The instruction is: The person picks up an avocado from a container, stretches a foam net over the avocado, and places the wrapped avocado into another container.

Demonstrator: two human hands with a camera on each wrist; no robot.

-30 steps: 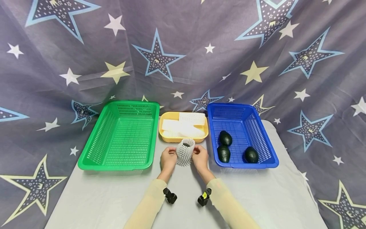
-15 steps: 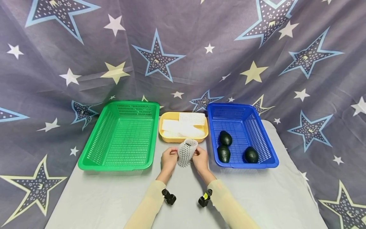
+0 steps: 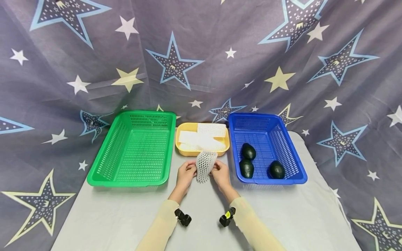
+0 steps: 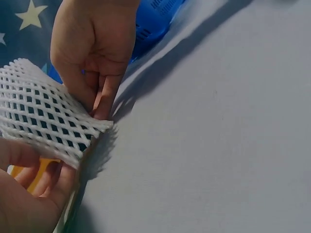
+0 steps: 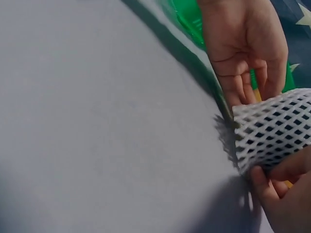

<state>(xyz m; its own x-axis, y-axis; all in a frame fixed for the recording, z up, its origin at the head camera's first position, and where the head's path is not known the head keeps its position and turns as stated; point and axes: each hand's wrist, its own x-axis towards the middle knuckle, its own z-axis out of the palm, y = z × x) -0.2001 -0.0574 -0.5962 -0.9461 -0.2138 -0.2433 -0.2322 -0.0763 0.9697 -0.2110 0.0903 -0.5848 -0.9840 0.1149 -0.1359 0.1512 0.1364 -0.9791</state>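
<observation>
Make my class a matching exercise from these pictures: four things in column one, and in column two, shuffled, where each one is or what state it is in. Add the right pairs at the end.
Column one
1. green basket
2. white mesh sleeve
3. blue basket
4. yellow tray

Column two
A. Has three dark avocados in it
B. Stands between the two baskets, with white mesh pieces in it
C. The leftmost of the containers
D. Held between the left hand and the right hand

Right pairs: 1-C, 2-D, 3-A, 4-B
</observation>
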